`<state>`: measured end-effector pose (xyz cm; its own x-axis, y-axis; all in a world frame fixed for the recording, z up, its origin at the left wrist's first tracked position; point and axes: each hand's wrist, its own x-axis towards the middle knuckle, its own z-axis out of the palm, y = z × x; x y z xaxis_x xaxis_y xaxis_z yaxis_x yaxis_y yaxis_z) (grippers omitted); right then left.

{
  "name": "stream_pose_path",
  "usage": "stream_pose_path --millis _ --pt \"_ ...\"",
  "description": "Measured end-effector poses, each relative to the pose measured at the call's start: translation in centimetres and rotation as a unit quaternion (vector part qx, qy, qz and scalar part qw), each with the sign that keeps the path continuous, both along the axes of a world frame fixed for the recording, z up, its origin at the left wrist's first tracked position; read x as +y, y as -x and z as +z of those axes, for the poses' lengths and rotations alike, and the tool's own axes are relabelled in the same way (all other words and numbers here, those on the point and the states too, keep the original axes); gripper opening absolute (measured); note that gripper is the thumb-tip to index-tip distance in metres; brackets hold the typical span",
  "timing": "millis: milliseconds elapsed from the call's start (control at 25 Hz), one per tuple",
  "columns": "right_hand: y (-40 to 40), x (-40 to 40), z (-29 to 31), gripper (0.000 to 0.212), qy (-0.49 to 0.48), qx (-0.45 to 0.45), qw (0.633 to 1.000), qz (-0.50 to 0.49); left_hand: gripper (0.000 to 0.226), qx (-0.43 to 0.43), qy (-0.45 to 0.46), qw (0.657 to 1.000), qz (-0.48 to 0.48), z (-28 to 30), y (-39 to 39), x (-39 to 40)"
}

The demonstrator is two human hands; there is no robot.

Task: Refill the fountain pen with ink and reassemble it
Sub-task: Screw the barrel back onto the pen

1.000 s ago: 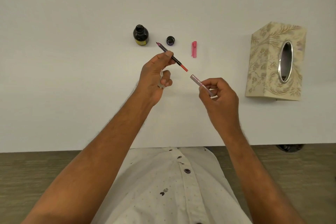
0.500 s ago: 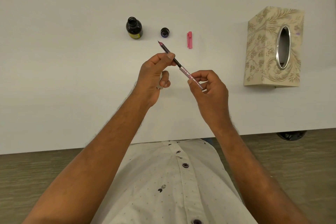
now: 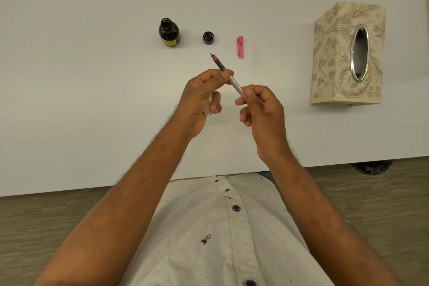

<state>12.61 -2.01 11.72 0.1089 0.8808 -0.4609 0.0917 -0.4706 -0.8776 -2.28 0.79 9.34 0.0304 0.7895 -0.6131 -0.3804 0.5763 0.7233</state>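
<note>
Since a second ago you've pushed the barrel onto the pen; halves now joined. Your left hand pinches the front section, other fingers curled. Your right hand pinches the barrel end. Pen hangs above the table, long axis diagonal, nib pointing up-left toward the ink bottle.

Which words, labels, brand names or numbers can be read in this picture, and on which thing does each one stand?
No text can be read.
Ink bottle: it bears a yellow label, too small and blurred to read.
Pink pen cap, bottle cap, tissue box, pen: no lettering shows; the box bears only a leaf pattern.
</note>
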Motion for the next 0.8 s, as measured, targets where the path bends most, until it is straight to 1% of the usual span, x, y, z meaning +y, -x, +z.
stream_pose_path --millis 80,200,240,440,560,680,720,800 --pt "0.1 -0.2 0.2 0.018 0.024 0.03 0.999 -0.011 0.015 0.006 -0.01 1.0 -0.014 0.1 -0.1 0.0" --pt "0.1 -0.2 0.4 0.01 0.054 0.08 0.995 -0.019 0.015 0.014 -0.018 0.999 -0.029 0.1 -0.5 -0.1" --pt "0.0 -0.2 0.4 0.01 0.055 0.086 0.995 -0.016 0.016 0.015 -0.018 0.999 -0.033 0.2 -0.7 -0.1" --pt "-0.2 -0.3 0.4 0.012 0.039 0.051 0.998 -0.011 0.021 0.03 -0.037 0.998 -0.031 0.5 -1.3 0.1" --pt "-0.1 -0.4 0.7 0.028 0.063 0.061 0.996 -0.003 0.022 0.031 -0.046 0.998 -0.027 0.5 -1.4 0.2" --pt "0.1 -0.5 0.8 0.041 0.083 0.085 0.993 -0.007 0.02 0.01 -0.024 0.999 -0.021 0.6 -1.6 0.4" --pt "0.1 -0.4 0.8 0.041 0.084 0.087 0.993 -0.007 0.019 0.003 -0.017 1.0 -0.017 0.6 -1.7 0.4" --pt "0.2 -0.3 0.9 0.034 0.087 0.09 0.992 -0.016 0.016 -0.005 -0.012 1.0 -0.007 0.5 -1.8 0.4"
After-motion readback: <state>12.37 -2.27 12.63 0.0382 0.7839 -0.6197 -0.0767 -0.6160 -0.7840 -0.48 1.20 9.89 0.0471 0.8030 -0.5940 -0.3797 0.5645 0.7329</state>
